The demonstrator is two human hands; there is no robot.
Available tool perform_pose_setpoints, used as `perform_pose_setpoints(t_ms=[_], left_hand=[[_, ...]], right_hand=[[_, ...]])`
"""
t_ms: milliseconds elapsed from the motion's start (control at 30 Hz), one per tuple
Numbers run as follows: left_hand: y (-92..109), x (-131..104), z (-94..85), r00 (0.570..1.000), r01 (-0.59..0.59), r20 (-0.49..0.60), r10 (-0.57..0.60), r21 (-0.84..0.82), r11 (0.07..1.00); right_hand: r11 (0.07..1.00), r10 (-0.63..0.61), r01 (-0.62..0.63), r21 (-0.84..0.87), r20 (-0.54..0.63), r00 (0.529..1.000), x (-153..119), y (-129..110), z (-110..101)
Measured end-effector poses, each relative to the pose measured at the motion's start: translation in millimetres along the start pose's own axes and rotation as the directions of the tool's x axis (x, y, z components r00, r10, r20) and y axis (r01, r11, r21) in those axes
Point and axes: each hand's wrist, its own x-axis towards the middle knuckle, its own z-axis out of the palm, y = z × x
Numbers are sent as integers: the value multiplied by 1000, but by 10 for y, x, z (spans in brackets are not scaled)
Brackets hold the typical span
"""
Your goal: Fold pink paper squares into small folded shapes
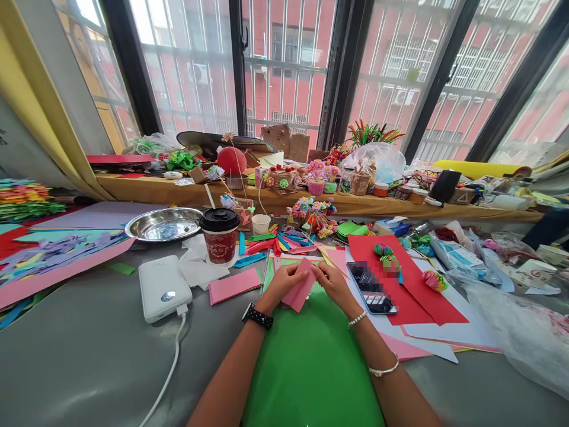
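Between my two hands is a small sheet of pink paper (299,290), tilted over a green surface (311,362). My left hand (284,283) pinches its left and upper part, thumb on the near face. At the upper right corner, the fingertips of my right hand (332,283) are closed on the same paper. A stack of pink paper strips (235,286) lies to the left of my left hand. Just right of my right hand, a phone (371,287) rests on red and white sheets.
A white power bank (164,289) with a cable, a lidded coffee cup (220,234) and a metal plate (162,224) stand at left. Red paper (413,290) and a plastic bag (520,326) lie at right. Paper flowers (313,213) and crafts line the window ledge.
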Motion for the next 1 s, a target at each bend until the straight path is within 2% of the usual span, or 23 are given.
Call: perform_pose_setpoints(t_ms=[100,233,367,467,533,600,700,767,867,1000], left_hand=[[9,-1,-24,1000,2,-1,-2,-19,1000],[30,-19,-69,996,-15,90,21,-75,997],[62,-52,-99,970,-77,229,76,-4,997],[70,-56,-94,964,-84,259,65,61,995],[63,-43,-89,972,-69,231,49,82,994],[54,-23,-94,990,-56,135,48,56,997],[53,1,-122,996,-18,-85,10,-85,996],[65,7,-137,984,38,-164,-71,-199,979],[92,1,-123,977,111,-147,-154,-264,958],[105,-4,-42,989,141,-14,-147,-198,970]], right_hand=[[996,12,-18,89,68,998,-10,-16,-42],[977,50,-78,197,140,989,-16,-36,-115],[934,128,-189,302,210,969,-24,-49,-181],[913,148,-222,342,229,962,-30,-39,-195],[893,177,-246,377,207,962,-28,-20,-186],[842,262,-297,450,141,955,-18,6,-170],[694,433,-351,629,24,901,3,33,-150],[594,499,-344,727,3,867,15,32,-140],[504,520,-338,795,33,854,19,7,-117],[465,476,-369,805,124,871,-4,-32,-48]])
